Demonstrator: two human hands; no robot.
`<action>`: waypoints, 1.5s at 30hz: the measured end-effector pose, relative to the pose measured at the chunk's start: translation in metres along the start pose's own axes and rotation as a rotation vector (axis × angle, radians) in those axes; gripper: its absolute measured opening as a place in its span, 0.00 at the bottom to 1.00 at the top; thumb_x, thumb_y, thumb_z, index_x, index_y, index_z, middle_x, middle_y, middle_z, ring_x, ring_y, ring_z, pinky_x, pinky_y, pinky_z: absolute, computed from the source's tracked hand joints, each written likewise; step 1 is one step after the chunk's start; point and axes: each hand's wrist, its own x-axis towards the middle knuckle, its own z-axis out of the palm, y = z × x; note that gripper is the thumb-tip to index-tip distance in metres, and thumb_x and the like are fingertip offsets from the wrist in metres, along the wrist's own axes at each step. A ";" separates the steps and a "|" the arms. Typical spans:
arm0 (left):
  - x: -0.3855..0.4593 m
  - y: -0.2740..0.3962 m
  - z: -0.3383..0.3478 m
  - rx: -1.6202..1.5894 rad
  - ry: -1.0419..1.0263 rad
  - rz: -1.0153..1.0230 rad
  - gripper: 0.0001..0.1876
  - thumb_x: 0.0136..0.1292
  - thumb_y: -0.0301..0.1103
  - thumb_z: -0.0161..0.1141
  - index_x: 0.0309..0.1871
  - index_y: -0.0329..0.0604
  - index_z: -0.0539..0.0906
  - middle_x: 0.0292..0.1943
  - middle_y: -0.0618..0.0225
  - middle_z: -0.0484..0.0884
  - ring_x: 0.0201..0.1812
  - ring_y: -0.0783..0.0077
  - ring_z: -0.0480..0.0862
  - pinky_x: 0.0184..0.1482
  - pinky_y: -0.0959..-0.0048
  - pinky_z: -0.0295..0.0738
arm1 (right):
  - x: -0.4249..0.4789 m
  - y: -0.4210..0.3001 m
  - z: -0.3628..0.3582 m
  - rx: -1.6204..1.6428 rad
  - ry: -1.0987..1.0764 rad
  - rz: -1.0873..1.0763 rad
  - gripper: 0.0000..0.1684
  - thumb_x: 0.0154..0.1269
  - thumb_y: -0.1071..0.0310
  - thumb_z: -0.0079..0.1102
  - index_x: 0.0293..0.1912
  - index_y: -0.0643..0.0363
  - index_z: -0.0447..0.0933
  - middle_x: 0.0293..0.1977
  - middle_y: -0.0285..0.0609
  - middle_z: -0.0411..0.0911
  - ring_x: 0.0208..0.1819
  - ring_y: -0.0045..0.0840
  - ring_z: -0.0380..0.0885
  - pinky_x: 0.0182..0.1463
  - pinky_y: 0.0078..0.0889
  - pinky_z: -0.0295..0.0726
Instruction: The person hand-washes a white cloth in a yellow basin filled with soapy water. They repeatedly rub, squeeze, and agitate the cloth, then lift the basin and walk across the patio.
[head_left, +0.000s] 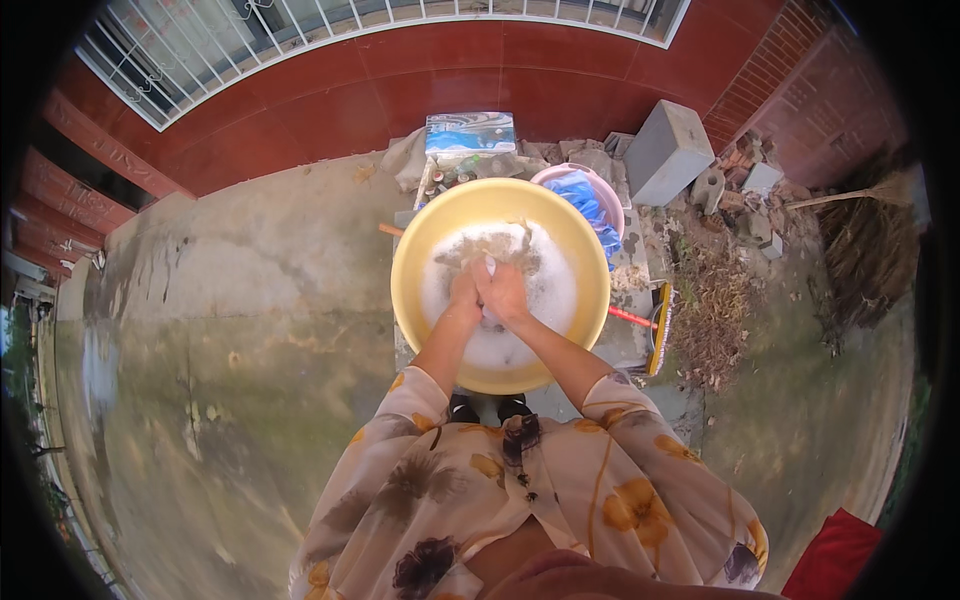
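Observation:
A large yellow plastic basin (408, 247) stands before me with soapy water and white suds (551, 315) in it. Over its middle, my left hand (466, 287) and my right hand (502, 289) are pressed together. A small piece of whitish, wet material (490, 265) shows between them and appears to be gripped by both; its kind cannot be told. The fingertips are partly hidden, so how each hand closes on it is not fully seen.
Behind the basin's right side sits a pink basin (613, 196) with blue cloth (577, 191). A printed box (470, 133) and bottles stand behind. Right of the basin are a red handle (632, 317), a yellow brush head (661, 330), a concrete block (667, 154) and rubble (750, 217).

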 end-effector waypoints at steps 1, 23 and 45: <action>0.014 -0.001 -0.019 0.008 -0.116 0.022 0.19 0.69 0.43 0.49 0.50 0.37 0.79 0.45 0.59 0.82 0.42 0.62 0.81 0.42 0.60 0.76 | 0.001 -0.006 -0.002 -0.022 0.003 0.023 0.28 0.65 0.50 0.52 0.32 0.71 0.80 0.29 0.66 0.79 0.35 0.54 0.81 0.42 0.50 0.79; -0.028 0.038 0.001 -0.074 -0.039 -0.207 0.32 0.74 0.54 0.42 0.74 0.49 0.53 0.72 0.57 0.58 0.71 0.58 0.61 0.64 0.41 0.63 | 0.053 0.040 0.008 0.044 -0.403 -0.008 0.27 0.64 0.47 0.58 0.57 0.53 0.77 0.48 0.54 0.79 0.53 0.36 0.78 0.58 0.36 0.73; -0.037 0.021 -0.014 0.293 0.009 -0.096 0.34 0.70 0.54 0.50 0.74 0.57 0.53 0.72 0.62 0.58 0.69 0.58 0.63 0.61 0.40 0.62 | 0.055 0.079 -0.041 -0.249 0.017 -0.013 0.28 0.57 0.52 0.65 0.55 0.54 0.75 0.52 0.52 0.76 0.56 0.42 0.75 0.57 0.43 0.74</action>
